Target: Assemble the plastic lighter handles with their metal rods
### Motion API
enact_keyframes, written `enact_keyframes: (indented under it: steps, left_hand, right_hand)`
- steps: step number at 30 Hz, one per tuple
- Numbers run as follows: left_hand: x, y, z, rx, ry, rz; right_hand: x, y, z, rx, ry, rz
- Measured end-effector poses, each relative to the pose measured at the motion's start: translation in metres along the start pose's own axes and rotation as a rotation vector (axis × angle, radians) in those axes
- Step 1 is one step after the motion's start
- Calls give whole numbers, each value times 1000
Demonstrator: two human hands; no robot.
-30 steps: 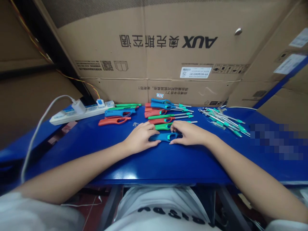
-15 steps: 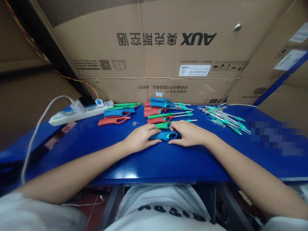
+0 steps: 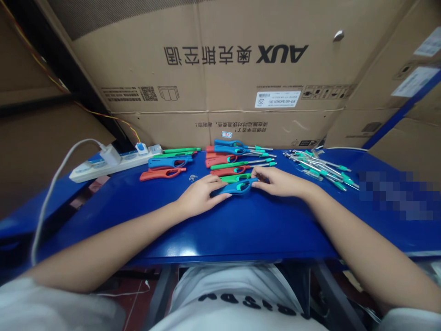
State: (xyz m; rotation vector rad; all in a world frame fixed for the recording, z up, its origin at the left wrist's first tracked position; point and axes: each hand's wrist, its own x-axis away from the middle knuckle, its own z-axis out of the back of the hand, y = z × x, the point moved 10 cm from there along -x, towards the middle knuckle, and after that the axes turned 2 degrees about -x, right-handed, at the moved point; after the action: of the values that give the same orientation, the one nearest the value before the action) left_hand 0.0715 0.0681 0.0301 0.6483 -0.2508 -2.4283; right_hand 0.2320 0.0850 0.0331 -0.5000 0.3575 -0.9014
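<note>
A blue lighter handle (image 3: 237, 187) with a teal trigger lies across the front of the row. My left hand (image 3: 198, 196) grips its left end between thumb and fingers. At its right end, my right hand (image 3: 277, 181) pinches the narrow tip with thumb and forefinger; whether a metal tube is in that pinch I cannot tell. Just behind it lies a green lighter (image 3: 235, 179), partly covered by the hands. Farther back are a red lighter (image 3: 223, 171) and several more in red, green and blue, many with silver tubes pointing right.
Loose metal tubes with teal parts (image 3: 325, 170) are heaped on the right. To the left lie red (image 3: 161, 174), blue (image 3: 168, 162) and green handles, near small metal springs (image 3: 193, 177). A white power strip (image 3: 117, 161) stands back left, before a cardboard wall (image 3: 223, 101).
The blue lighter handle has moved slightly away from me, its right end now tilted farther back. My right hand has shifted from around the trigger area to the tip.
</note>
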Motion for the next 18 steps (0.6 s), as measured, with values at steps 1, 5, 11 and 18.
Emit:
enact_keyframes:
  steps: [1,5,11,18]
  left_hand:
    - [0,0,0,-5,-1,1]
    - [0,3,-2,-28,0,-34]
    - [1,7,-1,44,17,-64]
    - [0,8,-6,95,-53,-36]
  right_hand:
    - [0,-2,0,7,8,15]
    - [-2,-17,-1,-3,40,130]
    - [-2,-23,1,46,59,175]
    - [-6,-11,-18,40,-48,122]
